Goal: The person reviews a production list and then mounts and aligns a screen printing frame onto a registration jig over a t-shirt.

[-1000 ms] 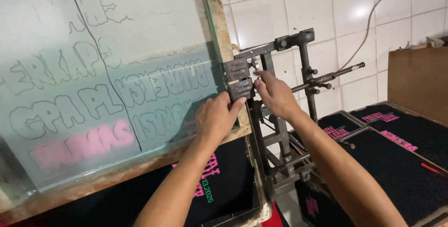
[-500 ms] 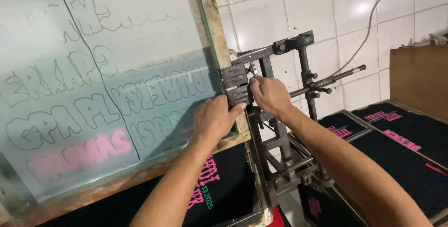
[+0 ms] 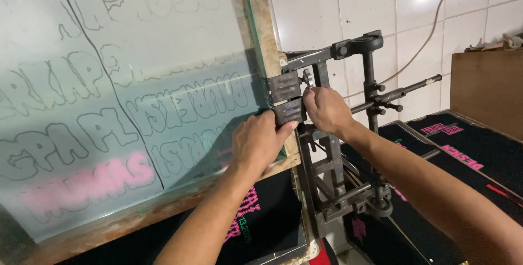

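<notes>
The dark metal clamp (image 3: 287, 99) sits at the right edge of the wooden screen frame (image 3: 260, 36), where the frame meets the black metal press arm (image 3: 357, 47). The clamp already grips the wood, so the frame seems to be seated in it; whether it is fully tight I cannot tell.

The left hand (image 3: 257, 142) lies on the frame's lower right corner, fingers closed around the edge just under the clamp and touching its lower plate. The right hand (image 3: 326, 110) is curled on the back side of the clamp, grasping something small there, probably the knob (image 3: 308, 77) or its screw, but the fingers hide it. So the fastening looks to be in progress, not clearly finished.

The screen mesh (image 3: 136, 96) is raised and tilted, with outlined letters and a pink ink stain low on the left. Under it lies a black shirt (image 3: 267, 216) with pink print. More black printed pieces (image 3: 468, 150) lie on platens to the right, before a white tiled wall (image 3: 327, 9).
</notes>
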